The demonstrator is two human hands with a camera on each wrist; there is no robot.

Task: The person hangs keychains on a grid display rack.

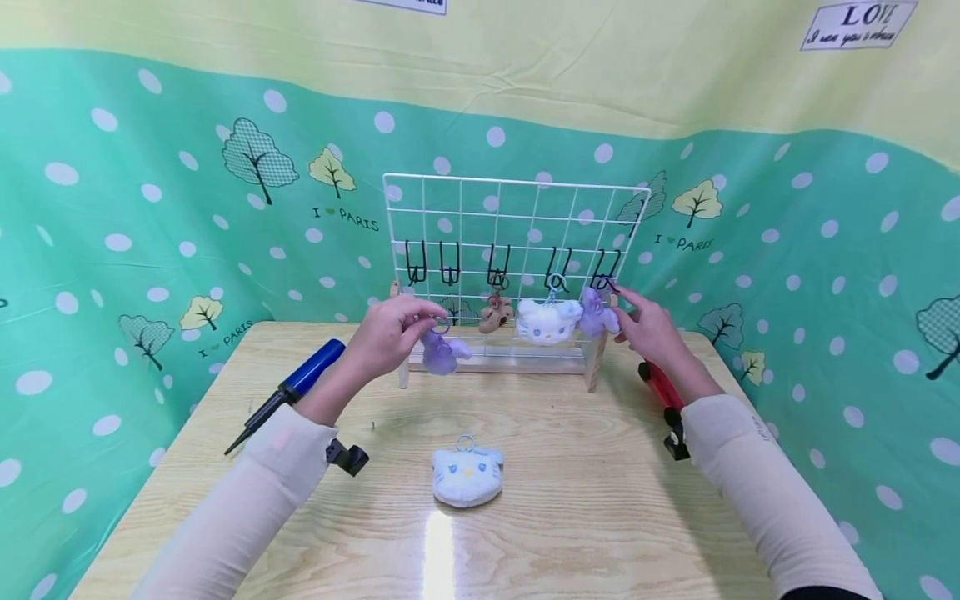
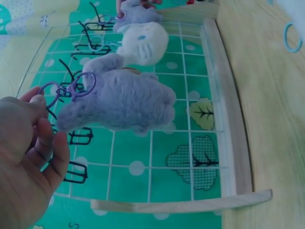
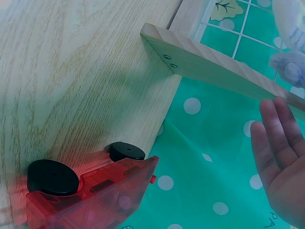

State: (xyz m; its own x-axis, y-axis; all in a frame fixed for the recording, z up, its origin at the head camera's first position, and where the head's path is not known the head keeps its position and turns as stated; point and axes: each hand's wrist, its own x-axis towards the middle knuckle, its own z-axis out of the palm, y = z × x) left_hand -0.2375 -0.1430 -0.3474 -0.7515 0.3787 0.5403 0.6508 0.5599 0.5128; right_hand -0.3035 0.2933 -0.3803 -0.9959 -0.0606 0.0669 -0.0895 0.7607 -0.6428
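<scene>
My left hand [image 1: 390, 333] pinches the ring of a purple plush keychain [image 1: 441, 353], which dangles in front of the white wire grid rack [image 1: 517, 180]. In the left wrist view its purple key ring [image 2: 86, 85] shows by the thumb and fingertips. My right hand [image 1: 652, 329] is at the rack's right end, its fingertips beside another purple plush keychain [image 1: 597, 315] under the far-right black hook [image 1: 606, 262]. Three of its fingers [image 3: 271, 129] look straight in the right wrist view. A white cat-face plush [image 1: 548, 322] and a brown plush keychain [image 1: 496, 314] hang from other hooks.
Another white cat-face plush [image 1: 467, 479] lies on the wooden table [image 1: 570, 508], front centre. A blue hand pump [image 1: 313, 367] lies at left, by my forearm. A red object with black round parts [image 3: 105, 191] stands at right, below my right wrist. Two left hooks [image 1: 432, 262] hold nothing.
</scene>
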